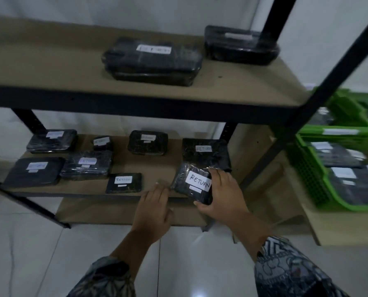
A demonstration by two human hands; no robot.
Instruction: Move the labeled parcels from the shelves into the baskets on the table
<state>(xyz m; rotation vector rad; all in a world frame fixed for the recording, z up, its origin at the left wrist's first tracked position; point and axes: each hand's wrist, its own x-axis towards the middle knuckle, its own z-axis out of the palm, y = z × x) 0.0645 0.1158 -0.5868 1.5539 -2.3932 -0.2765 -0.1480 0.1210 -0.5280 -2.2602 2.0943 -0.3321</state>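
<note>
A small black parcel [191, 182] with a white label reading "RETURN" is gripped by the right hand [219, 195] at the front right of the middle shelf [157, 168]. The fingers are wrapped over its right edge and the thumb is pressed against its lower corner, so the parcel is held tilted; whether its far end touches the board cannot be told. The left hand [154, 207] is held just beside it, flat and spread, with nothing in it, the fingertips at the shelf's front edge.

7 other black parcels are seen lying on the same shelf. A large one [205, 153] is placed directly behind the held parcel, and a flat one [124, 182] marked "RETURN" is set just left of the left hand. The labels of the rest are too blurred to be read. On the top shelf [50, 61] 2 larger wrapped parcels [153, 61] [241, 46] are laid side by side, apart.

At the right, green baskets [307, 168] are stood on a pale table [339, 226], well apart from the hands. Dark labelled parcels are already held inside them. Patterned sleeves [290, 266] are worn on both arms.
</note>
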